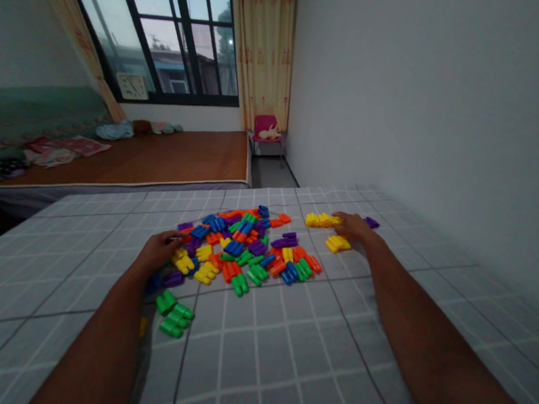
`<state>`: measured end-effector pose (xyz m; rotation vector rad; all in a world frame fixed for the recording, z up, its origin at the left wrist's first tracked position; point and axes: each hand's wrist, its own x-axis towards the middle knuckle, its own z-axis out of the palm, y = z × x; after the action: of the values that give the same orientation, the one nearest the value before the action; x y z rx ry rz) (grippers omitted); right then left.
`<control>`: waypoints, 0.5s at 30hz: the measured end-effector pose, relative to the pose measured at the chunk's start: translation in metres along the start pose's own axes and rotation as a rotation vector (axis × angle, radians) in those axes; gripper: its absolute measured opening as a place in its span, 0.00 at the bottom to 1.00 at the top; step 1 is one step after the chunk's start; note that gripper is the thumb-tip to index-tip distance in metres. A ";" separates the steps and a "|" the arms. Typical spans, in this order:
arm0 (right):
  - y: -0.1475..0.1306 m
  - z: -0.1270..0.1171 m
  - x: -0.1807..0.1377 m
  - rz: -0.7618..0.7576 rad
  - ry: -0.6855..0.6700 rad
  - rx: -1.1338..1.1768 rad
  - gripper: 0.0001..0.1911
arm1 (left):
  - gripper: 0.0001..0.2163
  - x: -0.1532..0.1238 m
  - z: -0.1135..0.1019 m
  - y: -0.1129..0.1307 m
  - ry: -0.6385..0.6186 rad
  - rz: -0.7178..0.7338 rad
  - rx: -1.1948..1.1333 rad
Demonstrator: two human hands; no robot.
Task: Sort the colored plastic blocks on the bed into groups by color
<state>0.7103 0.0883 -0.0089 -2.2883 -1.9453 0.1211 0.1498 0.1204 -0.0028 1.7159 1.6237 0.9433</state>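
A heap of colourful plastic building pieces [246,245] lies on a grey checked bedsheet [278,362]. My left hand [160,250] rests at the heap's left edge, fingers curled over yellow pieces; what it grips is hidden. My right hand [353,227] reaches to the far right and lies on a row of yellow pieces [321,220], with another yellow cluster [337,243] just below it and a purple piece [372,223] beside it. A few green pieces [174,314] sit apart near my left forearm.
A white wall [434,118] runs close along the right side. Behind the bed is a wooden platform [146,156] with clothes, a small pink chair [267,130], curtains and a large window [162,35].
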 end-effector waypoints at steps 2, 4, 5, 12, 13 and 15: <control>-0.001 0.000 -0.001 0.012 0.001 -0.025 0.26 | 0.23 -0.001 0.000 0.001 0.000 0.004 0.011; -0.001 -0.001 -0.002 0.032 0.011 -0.027 0.23 | 0.22 -0.002 0.000 0.003 0.003 0.015 0.021; -0.001 -0.001 -0.002 0.043 0.019 -0.024 0.22 | 0.22 -0.002 0.000 0.004 0.003 0.019 0.026; -0.003 0.003 -0.003 0.081 0.018 -0.002 0.22 | 0.23 -0.001 -0.001 0.003 0.004 0.015 0.056; -0.002 0.001 -0.003 0.094 0.016 -0.003 0.23 | 0.23 -0.001 -0.001 0.002 0.005 0.014 0.058; -0.001 -0.008 -0.004 0.121 0.062 -0.009 0.23 | 0.23 -0.001 -0.001 0.002 0.002 0.014 0.059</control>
<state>0.7100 0.0840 -0.0009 -2.3854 -1.7819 0.0527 0.1500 0.1192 -0.0006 1.7679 1.6578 0.9119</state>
